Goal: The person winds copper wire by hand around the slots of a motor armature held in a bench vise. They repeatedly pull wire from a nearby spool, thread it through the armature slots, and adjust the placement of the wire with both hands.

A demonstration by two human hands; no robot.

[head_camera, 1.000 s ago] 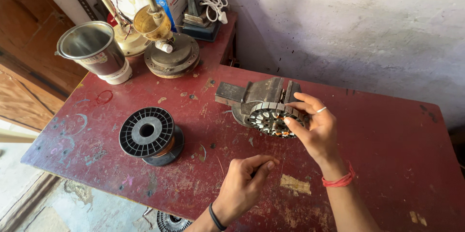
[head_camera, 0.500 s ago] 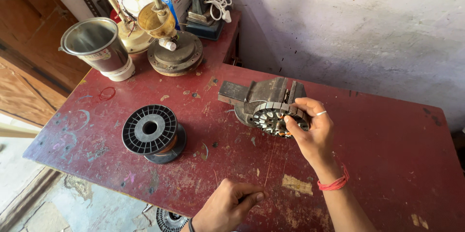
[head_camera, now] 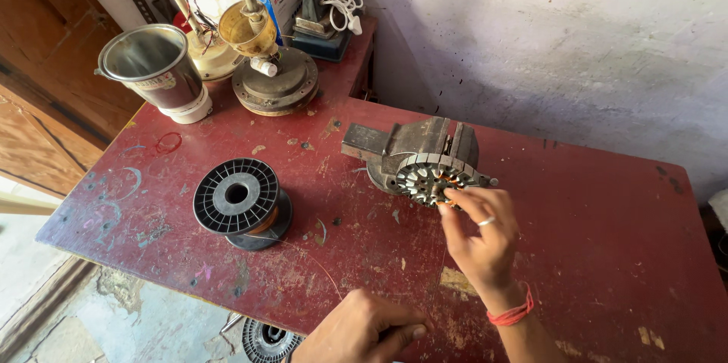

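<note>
Touching stator (head_camera: 434, 181), right hand (head_camera: 478, 238) fingers (head_camera: 453, 194)

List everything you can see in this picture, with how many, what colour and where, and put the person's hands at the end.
Stator core: one, grey metal with copper windings, held in the vise.
Bench vise: one, dark grey, table centre.
Wire spool: one, black, table left of centre, copper wire on it.
Second spool: one, black, on the floor under the table's near edge.
Metal cup: one, silver with white base, back left.
Winding stand: one, rusty round base with brass-coloured top, back.
White cable: one coil, on a dark device at the back.
Table: one, worn red.
Left hand: closed, pinching fingers, near edge; anything held is too thin to see.
Right hand: fingertips on the stator core, ring, red wrist thread.
</note>
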